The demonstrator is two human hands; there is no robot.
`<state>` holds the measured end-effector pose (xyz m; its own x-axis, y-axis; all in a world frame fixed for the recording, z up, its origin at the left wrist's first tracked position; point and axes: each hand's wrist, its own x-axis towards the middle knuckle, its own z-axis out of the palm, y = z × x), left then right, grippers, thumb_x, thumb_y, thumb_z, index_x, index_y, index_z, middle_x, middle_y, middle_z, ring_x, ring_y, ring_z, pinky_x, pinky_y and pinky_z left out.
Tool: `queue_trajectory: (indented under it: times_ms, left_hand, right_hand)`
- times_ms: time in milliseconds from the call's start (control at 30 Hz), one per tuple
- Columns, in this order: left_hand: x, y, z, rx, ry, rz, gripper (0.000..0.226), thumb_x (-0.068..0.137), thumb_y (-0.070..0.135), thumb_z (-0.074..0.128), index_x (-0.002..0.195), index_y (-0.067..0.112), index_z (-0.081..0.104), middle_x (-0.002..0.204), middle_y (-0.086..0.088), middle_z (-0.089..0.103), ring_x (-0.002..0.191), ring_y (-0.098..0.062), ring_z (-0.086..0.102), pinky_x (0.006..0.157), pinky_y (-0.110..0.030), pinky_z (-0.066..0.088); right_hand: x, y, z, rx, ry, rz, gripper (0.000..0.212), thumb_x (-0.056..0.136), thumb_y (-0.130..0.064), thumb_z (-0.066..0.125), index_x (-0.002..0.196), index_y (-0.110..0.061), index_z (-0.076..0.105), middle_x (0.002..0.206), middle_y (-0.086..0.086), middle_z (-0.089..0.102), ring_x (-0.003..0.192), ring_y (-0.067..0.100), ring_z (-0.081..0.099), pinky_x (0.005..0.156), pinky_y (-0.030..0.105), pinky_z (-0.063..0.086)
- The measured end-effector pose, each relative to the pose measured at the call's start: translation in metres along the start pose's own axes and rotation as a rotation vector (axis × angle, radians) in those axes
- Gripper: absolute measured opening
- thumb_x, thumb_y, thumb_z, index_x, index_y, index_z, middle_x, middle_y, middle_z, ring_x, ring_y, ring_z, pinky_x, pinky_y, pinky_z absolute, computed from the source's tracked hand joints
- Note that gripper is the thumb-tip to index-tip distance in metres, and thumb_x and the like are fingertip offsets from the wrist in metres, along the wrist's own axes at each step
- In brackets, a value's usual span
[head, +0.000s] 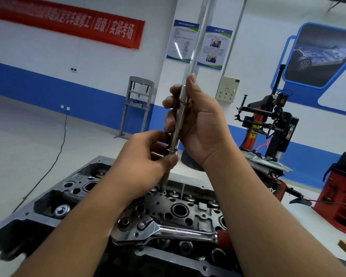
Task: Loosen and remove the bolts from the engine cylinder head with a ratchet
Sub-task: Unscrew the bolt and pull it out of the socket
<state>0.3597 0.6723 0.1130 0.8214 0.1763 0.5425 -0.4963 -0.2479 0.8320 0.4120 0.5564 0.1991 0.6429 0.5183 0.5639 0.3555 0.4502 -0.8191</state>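
Observation:
The engine cylinder head (180, 208) lies across the lower middle, dark with many round bores. My right hand (198, 124) grips a steel extension bar with socket (179, 114), held upright above the head. A long bolt (165, 180) hangs from the socket's lower end, its tip just over a hole. My left hand (148, 160) pinches the bolt right under the socket. A chrome ratchet (164, 232) with a red grip lies flat on the head, untouched.
A red and black tyre changer (268, 132) stands at the right, with a red cabinet (340, 194) beyond it. A grey press frame (136, 104) stands by the back wall. A black cable (56, 156) runs over the floor at left.

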Motion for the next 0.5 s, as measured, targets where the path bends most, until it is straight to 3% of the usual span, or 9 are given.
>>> queue_trajectory:
  times_ms: [67,133,200,300,400,500]
  left_hand:
    - [-0.0009,0.0001,-0.0014,0.019,0.052,0.014,0.028,0.082,0.019,0.088,0.098,0.034,0.071,0.084,0.013,0.076,0.076,-0.008,0.076,0.063,-0.024,0.061]
    - [-0.0018,-0.0007,-0.0027,0.031,0.092,0.025,0.029,0.074,0.024,0.093,0.094,0.030,0.072,0.081,0.013,0.076,0.073,-0.007,0.076,0.059,-0.019,0.058]
    - [-0.0022,-0.0007,-0.0027,0.043,0.094,0.016,0.028,0.074,0.028,0.093,0.094,0.026,0.074,0.081,0.010,0.078,0.074,-0.008,0.076,0.068,-0.027,0.060]
    - [-0.0018,0.0014,0.0001,-0.012,0.005,-0.004,0.013,0.091,0.023,0.079,0.099,0.031,0.074,0.088,0.006,0.080,0.082,-0.010,0.077,0.082,-0.038,0.063]
    - [-0.0025,0.0030,0.0007,-0.017,-0.067,-0.010,0.032,0.100,0.009,0.066,0.094,0.040,0.074,0.095,0.005,0.080,0.091,-0.017,0.076,0.084,-0.045,0.065]
    - [-0.0025,0.0019,-0.0009,0.009,-0.007,-0.009,0.026,0.091,0.012,0.078,0.096,0.037,0.072,0.090,0.010,0.079,0.085,-0.011,0.077,0.081,-0.041,0.065]
  right_hand:
    - [-0.0004,0.0006,0.0006,-0.012,0.009,0.003,0.033,0.093,-0.045,0.064,0.096,-0.012,0.065,0.078,0.006,0.070,0.051,0.021,0.054,0.055,0.032,0.045]
    - [-0.0007,0.0009,-0.0001,-0.033,0.036,-0.023,0.029,0.092,-0.040,0.067,0.097,-0.012,0.060,0.077,0.006,0.070,0.050,0.021,0.054,0.055,0.032,0.046]
    - [-0.0006,0.0007,-0.0011,-0.037,0.053,-0.045,0.025,0.094,-0.036,0.067,0.095,-0.012,0.059,0.077,0.006,0.070,0.049,0.020,0.054,0.053,0.031,0.047]
    - [-0.0003,0.0007,-0.0006,-0.024,0.052,-0.031,0.029,0.098,-0.039,0.062,0.098,-0.011,0.060,0.079,0.006,0.072,0.050,0.020,0.055,0.052,0.030,0.047]
    - [0.0001,0.0005,0.0001,-0.003,0.039,0.008,0.036,0.103,-0.045,0.053,0.102,-0.010,0.064,0.082,0.007,0.073,0.051,0.021,0.056,0.053,0.030,0.046]
    - [-0.0001,0.0004,0.0007,-0.023,0.048,0.018,0.039,0.098,-0.048,0.058,0.104,-0.010,0.062,0.082,0.006,0.073,0.051,0.021,0.056,0.054,0.031,0.046]
